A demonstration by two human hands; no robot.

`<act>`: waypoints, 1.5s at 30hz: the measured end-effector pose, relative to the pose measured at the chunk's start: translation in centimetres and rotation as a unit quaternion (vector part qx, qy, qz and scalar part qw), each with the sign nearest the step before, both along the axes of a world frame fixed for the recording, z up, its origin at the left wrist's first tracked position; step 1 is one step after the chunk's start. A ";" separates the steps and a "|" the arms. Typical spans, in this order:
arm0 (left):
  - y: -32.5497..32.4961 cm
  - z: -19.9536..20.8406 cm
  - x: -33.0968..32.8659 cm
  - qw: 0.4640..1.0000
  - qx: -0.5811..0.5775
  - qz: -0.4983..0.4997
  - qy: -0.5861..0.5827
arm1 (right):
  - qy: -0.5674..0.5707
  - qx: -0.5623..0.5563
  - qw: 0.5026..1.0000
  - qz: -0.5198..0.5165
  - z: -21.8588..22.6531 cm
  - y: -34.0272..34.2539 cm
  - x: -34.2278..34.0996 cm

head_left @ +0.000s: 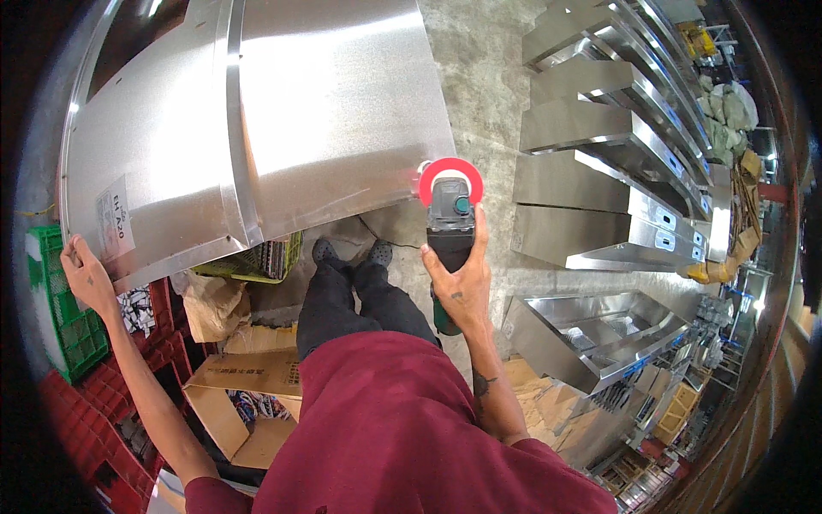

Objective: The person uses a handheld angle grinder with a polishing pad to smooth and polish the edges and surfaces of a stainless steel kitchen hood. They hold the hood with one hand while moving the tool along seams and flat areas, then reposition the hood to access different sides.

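My right hand (467, 283) is wrapped round the dark body of an angle grinder (449, 231). At its far end a round disc (473, 164) with a red rim and white middle overlaps the near right corner of a large stainless-steel panel (334, 111). I cannot tell whether the disc touches the metal. A raised seam runs across the panel, and a white label (114, 218) is stuck near its left end. My left hand (86, 274) grips the panel's near left corner with bent fingers, partly hidden at the edge.
Several steel hood-like housings (591, 184) stand in a row at right; an open steel trough (599, 330) lies nearer. Under the panel are a yellow-green crate (287, 257) and a paper sack (210, 308). Left are a green crate (64, 300), red crates (86, 411) and an open carton (214, 420).
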State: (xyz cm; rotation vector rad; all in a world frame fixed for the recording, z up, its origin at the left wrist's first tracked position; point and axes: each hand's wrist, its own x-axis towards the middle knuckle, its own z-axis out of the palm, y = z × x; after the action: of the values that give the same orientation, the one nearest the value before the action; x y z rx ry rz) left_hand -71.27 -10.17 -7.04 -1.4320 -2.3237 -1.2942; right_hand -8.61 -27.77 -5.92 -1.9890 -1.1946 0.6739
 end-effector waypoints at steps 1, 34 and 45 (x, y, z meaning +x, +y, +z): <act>0.1 -0.1 -0.1 1.000 0.006 0.001 -0.001 | -0.003 -0.004 1.000 -0.006 0.1 0.0 0.2; 0.4 0.3 0.7 1.000 0.014 -0.001 -0.020 | 0.084 0.037 0.995 -0.036 1.8 -0.3 -1.2; 0.0 0.0 0.0 1.000 0.011 -0.002 -0.024 | -0.001 0.057 0.998 -0.031 -0.3 0.1 -1.5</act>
State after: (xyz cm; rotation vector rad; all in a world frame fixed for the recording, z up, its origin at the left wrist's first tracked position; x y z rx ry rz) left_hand -71.31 -10.16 -7.02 -1.4166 -2.3289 -1.3652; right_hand -10.13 -27.71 -6.26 -1.9232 -1.1425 0.5617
